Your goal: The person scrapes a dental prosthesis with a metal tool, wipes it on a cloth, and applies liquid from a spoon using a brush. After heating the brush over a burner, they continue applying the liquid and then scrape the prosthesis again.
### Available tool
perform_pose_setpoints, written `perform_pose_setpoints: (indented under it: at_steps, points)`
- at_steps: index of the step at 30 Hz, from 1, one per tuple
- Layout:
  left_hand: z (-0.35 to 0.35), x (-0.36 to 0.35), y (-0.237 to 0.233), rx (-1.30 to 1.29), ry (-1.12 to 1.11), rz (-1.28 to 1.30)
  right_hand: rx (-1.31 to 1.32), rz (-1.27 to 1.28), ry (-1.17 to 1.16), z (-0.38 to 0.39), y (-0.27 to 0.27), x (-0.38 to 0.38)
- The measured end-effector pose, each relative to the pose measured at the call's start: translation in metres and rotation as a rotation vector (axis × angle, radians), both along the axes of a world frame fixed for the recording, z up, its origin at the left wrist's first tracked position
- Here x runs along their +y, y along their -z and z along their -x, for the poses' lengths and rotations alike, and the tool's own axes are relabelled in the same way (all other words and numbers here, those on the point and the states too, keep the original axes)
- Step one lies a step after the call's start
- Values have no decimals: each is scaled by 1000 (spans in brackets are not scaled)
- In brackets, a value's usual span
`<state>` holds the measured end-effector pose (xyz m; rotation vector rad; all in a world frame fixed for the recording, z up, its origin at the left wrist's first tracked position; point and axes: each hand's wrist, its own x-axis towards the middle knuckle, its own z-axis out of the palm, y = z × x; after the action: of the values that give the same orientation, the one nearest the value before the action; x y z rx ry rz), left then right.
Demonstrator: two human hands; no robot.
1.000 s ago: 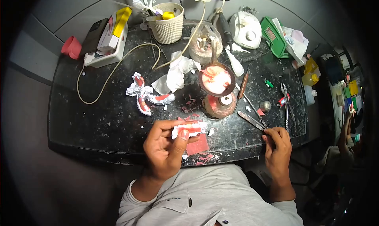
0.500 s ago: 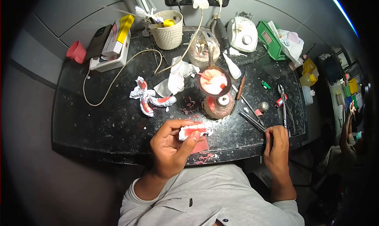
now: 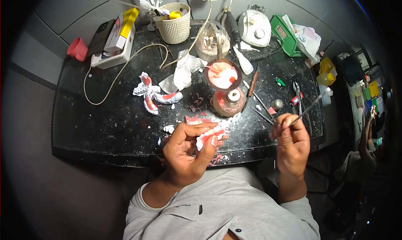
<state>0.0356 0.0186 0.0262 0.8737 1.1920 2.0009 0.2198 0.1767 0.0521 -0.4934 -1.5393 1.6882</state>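
Note:
My left hand (image 3: 184,154) grips a white plaster dental cast (image 3: 202,141) with pink wax on it, its thumb pressed across the wax. In my right hand (image 3: 293,147), raised over the table's front edge at the right, a thin metal instrument (image 3: 310,109) is pinched, its far end pointing up and to the right. A sheet of pink wax (image 3: 195,120) lies just behind my left hand, with white plaster bits (image 3: 168,129) beside it. Farther back, a small pan of melted pink wax (image 3: 222,75) sits above a glass burner (image 3: 227,105).
More wax-covered casts (image 3: 151,98) lie left of centre, near crumpled tissue (image 3: 182,77). A brown-handled knife (image 3: 253,85), pliers (image 3: 297,89) and a red lighter (image 3: 296,99) are at right. Behind stand a wicker basket (image 3: 173,30) and a white machine (image 3: 254,28). Another person's arm (image 3: 367,129) shows far right.
My right hand has lifted off the table with the thin metal instrument now in it. My left hand has tilted the cast, and the wax sheet and plaster bits behind it now show.

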Motion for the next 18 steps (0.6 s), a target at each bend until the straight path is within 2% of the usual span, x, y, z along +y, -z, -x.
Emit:
perform_pose_setpoints:
  at_steps: [4, 7, 8, 16, 18]
  points:
    - [-2, -1, 1, 111, -43, 51, 139, -253, 23, 33, 0, -30]
    - [-3, 0, 4, 157, -68, 42, -7, -768, -14, 41, -7, -25]
    - [-3, 2, 5, 219, -90, 24, -51, -862, -17, 46, -12, -26]
    - [-3, 8, 10, 524, -275, 15, -109, -998, -103, 51, 4, -26]
    - [-3, 5, 9, 551, -245, 51, -97, -1006, -95, 53, 1, -26]
